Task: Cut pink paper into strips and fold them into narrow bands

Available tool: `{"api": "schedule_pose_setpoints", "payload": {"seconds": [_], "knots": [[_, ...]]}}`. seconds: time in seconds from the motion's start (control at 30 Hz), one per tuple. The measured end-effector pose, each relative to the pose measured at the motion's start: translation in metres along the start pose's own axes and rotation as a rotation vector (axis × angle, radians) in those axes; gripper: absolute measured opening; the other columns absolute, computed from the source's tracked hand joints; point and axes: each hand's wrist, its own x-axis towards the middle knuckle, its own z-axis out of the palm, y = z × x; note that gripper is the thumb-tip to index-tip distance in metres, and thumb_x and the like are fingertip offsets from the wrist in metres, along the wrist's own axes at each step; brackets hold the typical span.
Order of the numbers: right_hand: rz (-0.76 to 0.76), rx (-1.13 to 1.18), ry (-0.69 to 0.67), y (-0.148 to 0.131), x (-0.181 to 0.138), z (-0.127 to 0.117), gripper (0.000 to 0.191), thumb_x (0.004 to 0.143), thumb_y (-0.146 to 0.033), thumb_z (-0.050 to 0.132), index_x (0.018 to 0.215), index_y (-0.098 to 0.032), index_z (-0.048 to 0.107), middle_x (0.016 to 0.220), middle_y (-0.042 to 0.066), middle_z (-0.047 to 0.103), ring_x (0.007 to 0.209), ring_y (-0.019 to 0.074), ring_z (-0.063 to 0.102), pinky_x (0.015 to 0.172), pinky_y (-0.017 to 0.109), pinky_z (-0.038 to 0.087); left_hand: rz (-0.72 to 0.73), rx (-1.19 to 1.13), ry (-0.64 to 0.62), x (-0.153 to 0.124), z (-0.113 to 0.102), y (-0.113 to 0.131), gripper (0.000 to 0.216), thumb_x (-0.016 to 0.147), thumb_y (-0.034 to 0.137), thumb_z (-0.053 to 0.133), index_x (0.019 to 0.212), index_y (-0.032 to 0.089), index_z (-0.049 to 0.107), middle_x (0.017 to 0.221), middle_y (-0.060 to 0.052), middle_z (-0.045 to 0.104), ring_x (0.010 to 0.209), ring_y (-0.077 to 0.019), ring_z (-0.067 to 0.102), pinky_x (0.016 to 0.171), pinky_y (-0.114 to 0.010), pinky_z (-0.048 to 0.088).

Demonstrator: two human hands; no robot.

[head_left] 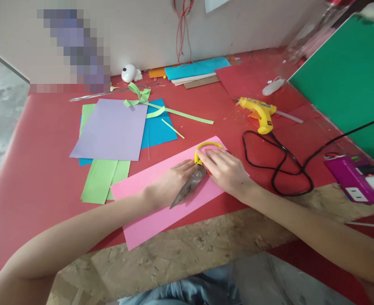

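Note:
A pair of scissors with yellow handles and dark metal blades lies over a sheet of pink paper. The closed blades point back toward me. My right hand is at the handles, its fingers closed over them and partly hiding them. My left hand rests flat on the pink paper beside the blades, its fingers stretched toward the handles; the scissors cover part of this hand.
Purple paper, blue paper and green paper overlap at left, with thin green strips behind. A yellow glue gun, its black cord and a purple power box occupy the right.

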Motion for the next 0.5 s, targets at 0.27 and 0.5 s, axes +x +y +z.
{"api": "schedule_pose_setpoints", "payload": {"seconds": [0.27,0.5], "knots": [[0.015,0.025,-0.072,0.012,0.005,0.005,0.04,0.088,-0.004,0.039,0.121,-0.004,0.061,0.097,0.015,0.071,0.093,0.0238,0.066,0.083,0.038,0.057,-0.037,-0.043,-0.039,0.0,-0.001,0.0,0.036,0.09,0.02,0.04,0.117,0.004,0.055,0.123,-0.018,0.059,0.118,-0.0263,0.055,0.105,-0.04,0.046],[0.089,0.025,-0.082,0.019,0.011,0.011,0.039,0.089,-0.006,0.039,0.12,-0.003,0.061,0.103,0.016,0.07,0.094,0.0253,0.067,0.084,0.04,0.056,0.087,0.186,0.012,-0.003,0.0,0.002,0.039,0.094,0.02,0.037,0.122,-0.001,0.054,0.131,-0.022,0.056,0.126,-0.03,0.051,0.107,-0.044,0.045]]}}
